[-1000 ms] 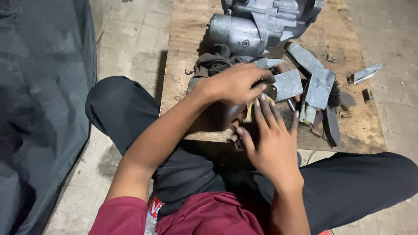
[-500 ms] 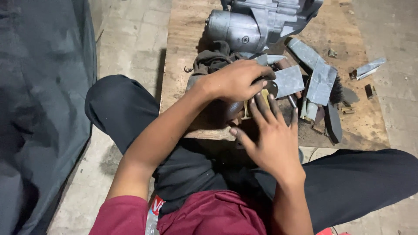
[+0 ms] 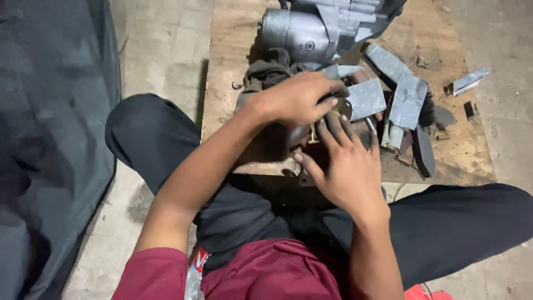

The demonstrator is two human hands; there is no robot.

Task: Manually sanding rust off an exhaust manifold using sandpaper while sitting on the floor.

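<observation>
Both hands around small metal part.

Dim, flat light from above; soft shadows pool under the hands. Slight motion blur, no glare, dark grainy corners.

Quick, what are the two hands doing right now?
Left hand: curled closed over a small dark part on the board.
Right hand: open, fingers spread, touching the same part; not gripping.
</observation>
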